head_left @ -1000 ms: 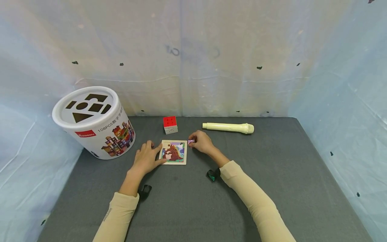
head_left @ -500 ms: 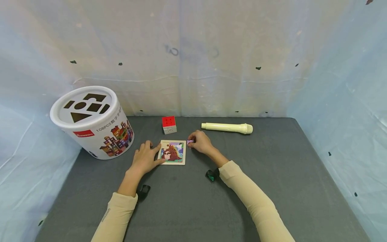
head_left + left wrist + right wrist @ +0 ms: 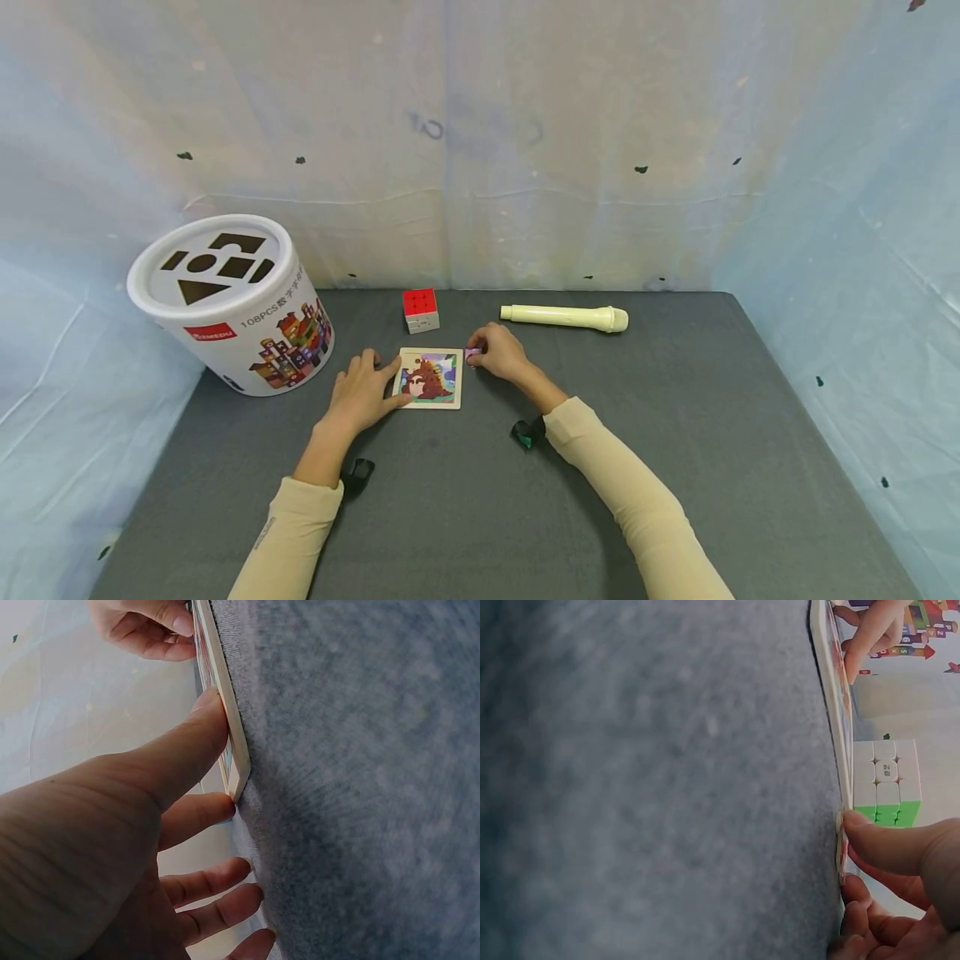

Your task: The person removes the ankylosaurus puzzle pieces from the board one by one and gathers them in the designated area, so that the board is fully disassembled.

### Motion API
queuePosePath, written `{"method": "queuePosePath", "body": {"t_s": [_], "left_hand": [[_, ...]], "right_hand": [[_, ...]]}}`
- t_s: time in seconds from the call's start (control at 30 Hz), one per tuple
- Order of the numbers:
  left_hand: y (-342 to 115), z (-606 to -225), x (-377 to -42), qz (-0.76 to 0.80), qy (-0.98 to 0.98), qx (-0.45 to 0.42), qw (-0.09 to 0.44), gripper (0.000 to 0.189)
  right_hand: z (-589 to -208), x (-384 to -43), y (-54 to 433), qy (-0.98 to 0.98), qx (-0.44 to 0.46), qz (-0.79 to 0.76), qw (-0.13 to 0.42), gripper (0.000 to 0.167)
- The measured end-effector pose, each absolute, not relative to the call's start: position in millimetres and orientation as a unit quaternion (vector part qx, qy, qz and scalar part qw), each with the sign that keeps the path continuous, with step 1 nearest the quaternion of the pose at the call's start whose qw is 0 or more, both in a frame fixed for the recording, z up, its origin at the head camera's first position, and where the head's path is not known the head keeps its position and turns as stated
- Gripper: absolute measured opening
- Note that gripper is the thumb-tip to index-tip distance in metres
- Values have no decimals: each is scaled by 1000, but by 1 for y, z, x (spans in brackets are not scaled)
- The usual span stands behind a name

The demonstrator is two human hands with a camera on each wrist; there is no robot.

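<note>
A small square puzzle board (image 3: 453, 406) with a pale wooden rim and a picture of a red-brown dinosaur lies flat on the grey table. Bare pale wood shows at the picture's upper left. My left hand (image 3: 360, 393) rests at the board's left side, index finger at the edge and thumb over the near left corner; its other fingertips are down by the table in the left wrist view. Just off the board's right edge, my right hand (image 3: 498, 352) pinches a small purple puzzle piece (image 3: 472, 354) between thumb and fingers. The fingers hide part of that piece.
A red-topped puzzle cube (image 3: 422, 311) stands behind the board. To its right lies a pale yellow toy microphone (image 3: 564, 317). A big white block tub (image 3: 247, 317) with shaped holes in its lid stands at the left. Pale sheeting (image 3: 525, 225) hangs behind the table's far edge.
</note>
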State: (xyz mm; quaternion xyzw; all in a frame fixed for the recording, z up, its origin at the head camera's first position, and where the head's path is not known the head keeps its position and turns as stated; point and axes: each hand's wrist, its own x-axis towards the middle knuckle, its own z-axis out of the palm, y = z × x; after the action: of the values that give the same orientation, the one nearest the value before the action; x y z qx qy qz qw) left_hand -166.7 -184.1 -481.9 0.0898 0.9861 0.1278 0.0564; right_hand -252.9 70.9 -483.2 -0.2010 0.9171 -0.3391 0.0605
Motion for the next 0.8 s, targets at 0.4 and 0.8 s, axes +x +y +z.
{"method": "queuePosePath", "body": {"t_s": [0.4,0.8], "left_hand": [[-184,-481,-168,129,986,91,62,74],[-184,-481,-168,116,987,90,60,75]], "right_hand": [[-480,-259,37,878,-308,-354,94,23],[-483,-253,9,899,-308,-292,108,20]]}}
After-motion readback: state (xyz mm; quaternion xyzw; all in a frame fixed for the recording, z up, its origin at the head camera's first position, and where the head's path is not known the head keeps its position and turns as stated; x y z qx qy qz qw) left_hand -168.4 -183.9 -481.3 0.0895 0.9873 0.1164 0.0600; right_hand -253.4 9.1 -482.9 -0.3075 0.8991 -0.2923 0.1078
